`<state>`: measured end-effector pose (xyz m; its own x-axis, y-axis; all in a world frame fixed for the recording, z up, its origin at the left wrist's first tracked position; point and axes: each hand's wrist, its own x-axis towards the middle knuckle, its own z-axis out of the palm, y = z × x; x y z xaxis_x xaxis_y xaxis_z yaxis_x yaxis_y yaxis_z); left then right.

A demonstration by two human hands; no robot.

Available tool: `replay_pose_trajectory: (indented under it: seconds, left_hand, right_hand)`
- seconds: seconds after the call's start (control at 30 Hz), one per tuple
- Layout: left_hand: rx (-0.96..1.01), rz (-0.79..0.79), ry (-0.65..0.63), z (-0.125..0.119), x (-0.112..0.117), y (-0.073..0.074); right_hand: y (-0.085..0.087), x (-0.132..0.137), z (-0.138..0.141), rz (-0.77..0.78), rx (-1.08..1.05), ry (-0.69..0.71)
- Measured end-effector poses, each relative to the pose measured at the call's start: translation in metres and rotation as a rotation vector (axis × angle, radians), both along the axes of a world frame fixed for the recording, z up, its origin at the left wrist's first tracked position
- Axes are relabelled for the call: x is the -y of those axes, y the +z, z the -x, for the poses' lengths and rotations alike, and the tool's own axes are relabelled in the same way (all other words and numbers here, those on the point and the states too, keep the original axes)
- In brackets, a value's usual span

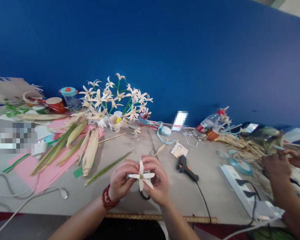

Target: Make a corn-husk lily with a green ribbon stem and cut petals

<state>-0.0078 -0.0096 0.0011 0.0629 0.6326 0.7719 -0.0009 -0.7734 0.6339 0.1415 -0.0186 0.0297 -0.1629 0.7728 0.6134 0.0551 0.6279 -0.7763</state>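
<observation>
While in hands (121, 180), flower (142, 175); cup (114, 124) beyond

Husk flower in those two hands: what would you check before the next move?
1. Grip on husk flower: fingers of left hand and right hand pinch it: ok.
2. Petals spread, none visibly bent: ok.
3. Heat of glue gun, lying untouched on the table right of the hands: cannot tell.
4. Its black cord clear of both hands: ok.
5. Spare green stem lying left of the left hand: ok.
6. Nearby co-worker's hands, far right, apart from the flower: ok.
</observation>
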Motion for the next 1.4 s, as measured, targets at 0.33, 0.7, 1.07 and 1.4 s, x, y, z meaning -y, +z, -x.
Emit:
replay_pose_trajectory:
  seconds: [0.33,0.7,1.07,1.4]
  left_hand:
    - [0.001,-0.024,-0.008,0.0019,-0.0014,-0.0003]
    - [0.002,-0.035,-0.003,0.0019,-0.0008,0.0023]
    - [-0.001,-0.036,-0.01,0.0024,-0.0008,0.0021]
    - [-0.014,-0.014,-0.011,0.0018,-0.0014,-0.0015]
  right_hand:
    - [-0.0001,0.0007,-0.0005,0.017,-0.018,0.041]
    - [-0.0036,0.0008,-0.0017,0.047,-0.004,0.04]
    - [-0.0036,0.0021,-0.003,0.05,-0.008,0.046]
    - [-0.0029,0.0014,-0.0022,0.042,-0.021,0.04]
